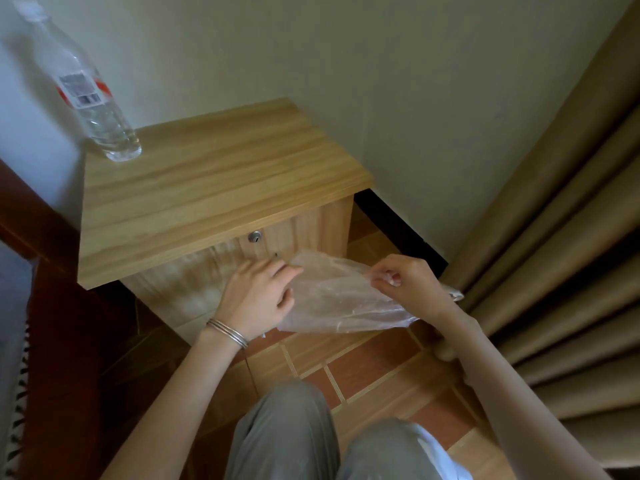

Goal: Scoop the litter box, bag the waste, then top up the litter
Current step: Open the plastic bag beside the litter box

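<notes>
The thin clear plastic bag (pixel 332 299) is held just in front of the wooden cabinet (pixel 221 188), above the tiled floor (pixel 363 368). My right hand (pixel 398 282) pinches its upper edge with curled fingers, and my left hand (pixel 258 296) lies at the opposite edge with fingers nearly straight; whether it grips the film I cannot tell. I judge this to be readying the bag for waste, with no litter box in view, so next I must part the layers with a light pinch on each side.

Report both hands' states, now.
Left hand: grips the clear plastic bag at its left edge.
Right hand: pinches the same bag's top edge.
</notes>
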The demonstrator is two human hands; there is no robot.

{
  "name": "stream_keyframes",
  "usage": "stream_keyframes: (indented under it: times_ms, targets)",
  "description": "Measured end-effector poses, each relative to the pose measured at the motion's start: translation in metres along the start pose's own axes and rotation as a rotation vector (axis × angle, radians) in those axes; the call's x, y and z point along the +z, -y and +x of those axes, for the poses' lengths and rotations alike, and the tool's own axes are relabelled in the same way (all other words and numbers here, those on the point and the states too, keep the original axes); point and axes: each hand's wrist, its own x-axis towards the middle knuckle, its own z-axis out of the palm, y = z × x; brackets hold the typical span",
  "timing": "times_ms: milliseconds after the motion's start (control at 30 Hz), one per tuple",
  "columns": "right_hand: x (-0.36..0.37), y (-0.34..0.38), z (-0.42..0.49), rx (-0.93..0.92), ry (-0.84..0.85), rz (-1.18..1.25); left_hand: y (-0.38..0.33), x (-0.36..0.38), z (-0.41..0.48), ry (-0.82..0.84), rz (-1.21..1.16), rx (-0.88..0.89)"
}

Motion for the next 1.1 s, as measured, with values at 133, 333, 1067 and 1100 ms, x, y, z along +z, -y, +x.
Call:
stream_keyframes:
  times_ms: [133, 333, 1067, 1100]
  targets:
    - [-0.042, 0.02, -0.009, 0.096, 0.062, 0.009, -0.034, -0.045, 0.021, 0.017, -0.123, 0.062]
    - [-0.139, 0.086, -0.021, 0.241, 0.093, 0.022, -0.087, -0.156, 0.054, 0.038, -0.215, 0.18]
    - [-0.46, 0.381, -0.165, 0.785, -0.283, 0.127, -0.22, -0.528, 0.096, 0.05, -0.442, 0.689]
    - [-0.463, 0.391, -0.178, 0.821, -0.283, 0.125, -0.224, -0.535, 0.095, 0.05, -0.447, 0.723]
